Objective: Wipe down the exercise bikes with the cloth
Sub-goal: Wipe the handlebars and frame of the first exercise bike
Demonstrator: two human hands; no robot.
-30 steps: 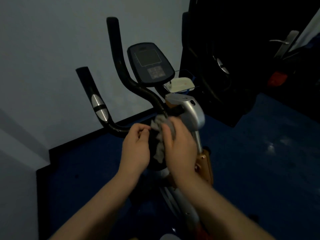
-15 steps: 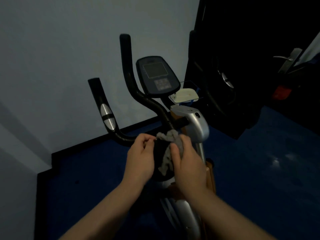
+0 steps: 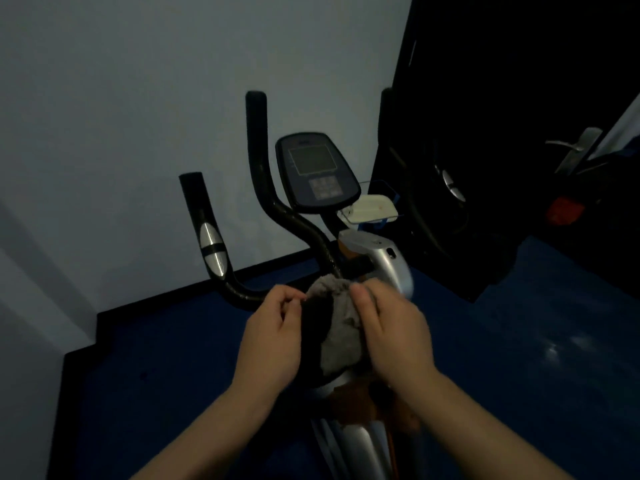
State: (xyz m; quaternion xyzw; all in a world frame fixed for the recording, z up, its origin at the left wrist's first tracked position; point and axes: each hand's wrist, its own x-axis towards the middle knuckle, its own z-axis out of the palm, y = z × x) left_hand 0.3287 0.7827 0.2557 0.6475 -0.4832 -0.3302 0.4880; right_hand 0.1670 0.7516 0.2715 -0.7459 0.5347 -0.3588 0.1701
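The cloth (image 3: pixel 337 327), grey and bunched, sits draped over the dark hub of the exercise bike (image 3: pixel 377 258), right where the handlebar stem meets the frame. The right hand (image 3: pixel 394 334) presses it down, grip closed on its right side; the left hand (image 3: pixel 273 334) pinches its upper left edge with a narrow thumb-and-finger grip. Looks like the wipe is on the centre post now, early going by my reckoning: nothing shows whether the handlebars (image 3: pixel 259 161), the silver-banded left bar (image 3: pixel 211 244) or the console (image 3: pixel 317 171) have been done. Beyond the console a pale tray (image 3: pixel 372 207) sits close behind, easy to knock. To the right, dark equipment (image 3: pixel 446 181), possibly another bike, stands on the blue floor (image 3: pixel 554 341). Dim light hides any dust left.
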